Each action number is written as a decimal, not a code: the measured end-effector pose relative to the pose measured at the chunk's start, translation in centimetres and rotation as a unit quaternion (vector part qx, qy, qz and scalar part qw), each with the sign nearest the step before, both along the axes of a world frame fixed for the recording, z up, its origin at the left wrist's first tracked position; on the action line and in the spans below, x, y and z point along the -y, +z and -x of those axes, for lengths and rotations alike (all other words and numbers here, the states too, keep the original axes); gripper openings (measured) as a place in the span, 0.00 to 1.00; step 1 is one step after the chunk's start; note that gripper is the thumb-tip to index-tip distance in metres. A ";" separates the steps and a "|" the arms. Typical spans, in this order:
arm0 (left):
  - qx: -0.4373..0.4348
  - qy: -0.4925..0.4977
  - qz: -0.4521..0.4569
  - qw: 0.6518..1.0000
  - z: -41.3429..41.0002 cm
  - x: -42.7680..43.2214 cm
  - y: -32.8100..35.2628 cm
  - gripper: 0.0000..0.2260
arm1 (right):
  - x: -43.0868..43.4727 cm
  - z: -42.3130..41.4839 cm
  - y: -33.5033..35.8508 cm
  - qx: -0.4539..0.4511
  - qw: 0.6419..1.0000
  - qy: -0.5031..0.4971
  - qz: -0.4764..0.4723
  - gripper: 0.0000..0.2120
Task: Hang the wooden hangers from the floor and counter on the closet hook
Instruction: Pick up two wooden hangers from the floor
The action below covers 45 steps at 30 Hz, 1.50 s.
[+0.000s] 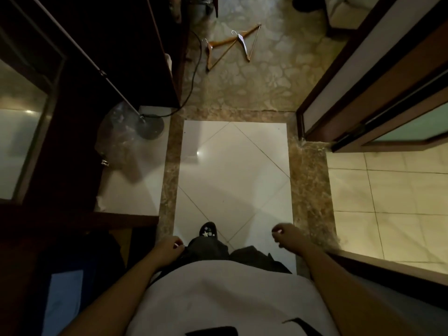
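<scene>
Two wooden hangers with metal hooks lie on the patterned floor far ahead: one hanger (213, 54) to the left, the other hanger (249, 38) to its right, their ends touching or overlapping. My left hand (169, 249) hangs by my left hip with its fingers curled and nothing in it. My right hand (287, 236) is out to the right at the same height, loosely curled and also holding nothing. Both hands are far from the hangers. No closet hook shows.
A dark wooden cabinet (101, 59) stands along the left. At its foot sit a round lamp base (150, 126) with a black cable (194, 76) and a clear plastic bag (118, 137). A door frame (363, 76) is at right. White tiles (232, 170) lie ahead of my shoe (207, 230).
</scene>
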<state>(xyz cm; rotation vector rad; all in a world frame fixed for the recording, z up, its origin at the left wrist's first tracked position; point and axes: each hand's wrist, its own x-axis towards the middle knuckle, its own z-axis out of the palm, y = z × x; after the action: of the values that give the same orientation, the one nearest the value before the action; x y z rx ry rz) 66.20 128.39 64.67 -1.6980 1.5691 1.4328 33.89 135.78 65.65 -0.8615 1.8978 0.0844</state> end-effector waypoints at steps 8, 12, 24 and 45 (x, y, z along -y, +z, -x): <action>-0.016 0.012 0.001 1.000 0.8 8.1 -0.1 0.12 | 17.0 0.7 4.1 0.019 0.992 -0.004 0.121 0.13; 0.004 -0.010 -0.008 1.000 1.9 11.5 -0.7 0.08 | 21.5 3.2 4.1 0.031 0.991 -0.009 0.127 0.14; -0.012 -0.040 0.021 0.999 21.7 28.6 0.9 0.11 | 23.1 21.1 1.5 0.025 0.986 -0.155 -0.056 0.10; 0.028 -0.009 0.012 0.999 28.8 61.6 0.4 0.08 | 61.2 30.7 2.1 0.081 0.988 -0.121 0.057 0.13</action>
<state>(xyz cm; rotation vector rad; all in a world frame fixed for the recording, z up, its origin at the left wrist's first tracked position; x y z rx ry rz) 37.41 66.78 65.12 -1.7178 1.5730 1.3509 3.20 74.59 67.74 -0.6841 1.8511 -0.2372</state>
